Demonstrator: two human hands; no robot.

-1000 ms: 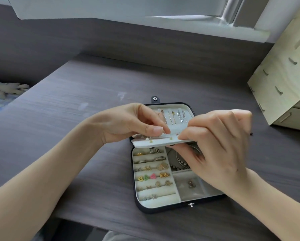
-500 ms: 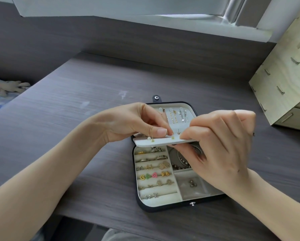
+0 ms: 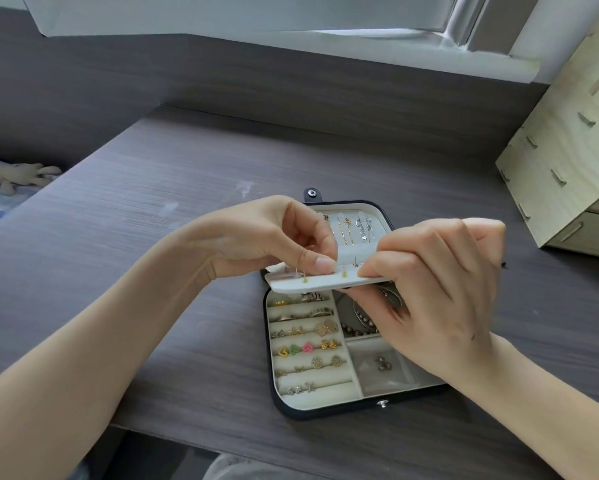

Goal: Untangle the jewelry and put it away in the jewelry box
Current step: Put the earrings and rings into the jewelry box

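A small black jewelry box (image 3: 326, 412) lies open on the dark wooden desk (image 3: 152, 271). Its cream tray holds rows of rings and earrings on the left and beads and studs in compartments on the right. Chains hang in the lid (image 3: 350, 230). A cream flap panel (image 3: 326, 282) with small earrings pinned in it is lifted level above the tray. My left hand (image 3: 277, 237) pinches the panel's left part, thumb on top beside a thin earring wire. My right hand (image 3: 436, 285) grips the panel's right end, fingers curled over and under it.
A pale wooden drawer unit (image 3: 568, 143) stands at the right on the desk. A window sill runs along the back wall. At the far left, off the desk, a soft toy (image 3: 14, 174) lies on blue checked fabric. The desk's front edge is close below the box.
Both hands keep their hold on the flap panel and have barely moved. The view has shifted slightly.
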